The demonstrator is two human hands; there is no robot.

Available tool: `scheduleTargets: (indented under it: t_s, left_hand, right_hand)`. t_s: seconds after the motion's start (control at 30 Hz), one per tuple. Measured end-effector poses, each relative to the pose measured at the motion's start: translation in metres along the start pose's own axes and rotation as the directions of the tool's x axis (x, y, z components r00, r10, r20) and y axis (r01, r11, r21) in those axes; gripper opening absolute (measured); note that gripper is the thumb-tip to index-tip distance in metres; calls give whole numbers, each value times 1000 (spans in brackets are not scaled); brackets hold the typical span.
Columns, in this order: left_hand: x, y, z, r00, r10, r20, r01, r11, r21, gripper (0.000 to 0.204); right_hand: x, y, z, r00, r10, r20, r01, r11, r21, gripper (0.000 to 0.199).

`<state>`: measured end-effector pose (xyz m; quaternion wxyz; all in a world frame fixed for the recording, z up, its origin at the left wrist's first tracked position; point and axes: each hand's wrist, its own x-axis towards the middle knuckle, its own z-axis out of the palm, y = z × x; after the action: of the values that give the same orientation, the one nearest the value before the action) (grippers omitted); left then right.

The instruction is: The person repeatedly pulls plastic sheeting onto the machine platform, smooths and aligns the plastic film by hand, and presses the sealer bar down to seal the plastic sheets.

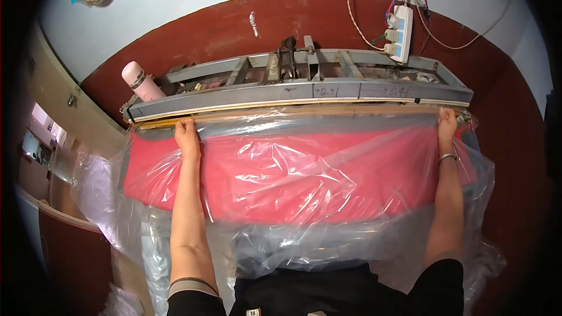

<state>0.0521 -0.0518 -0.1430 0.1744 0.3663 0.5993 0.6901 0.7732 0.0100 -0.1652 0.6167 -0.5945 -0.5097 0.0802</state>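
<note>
Clear plastic film (pixel 304 237), one wide creased piece: spread before the person, over a pink-red panel (pixel 281 178) that shows through. Left hand (pixel 186 134): fingers closed on the film near its far edge, left side. Right hand (pixel 447 120): fingers likewise closed on the film, far right; bracelet (pixel 447 157) at wrist. Grey metal frame (pixel 246 92): just beyond both hands, running left to right. Pink vacuum flask (pixel 145 85): tilted, at frame's left end. White power strip (pixel 401 34): far right, plugs fitted, cords attached.

Bright indoor light, white glare on clear plastic sheet (pixel 304 175), fisheye-bent edges, black corners
</note>
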Motion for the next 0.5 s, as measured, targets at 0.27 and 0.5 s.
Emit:
scheduleTargets:
  t_s: [0.27, 0.5]
  left_hand:
    - [6, 0, 3, 988, 128, -83, -128, 992, 3, 10]
    - [6, 3, -2, 961, 12, -275, -70, 977, -200, 5]
  right_hand:
    - [4, -3, -5, 994, -27, -101, 29, 999, 14, 16]
    - [2, -8, -10, 989, 149, -2, -146, 972, 182, 8]
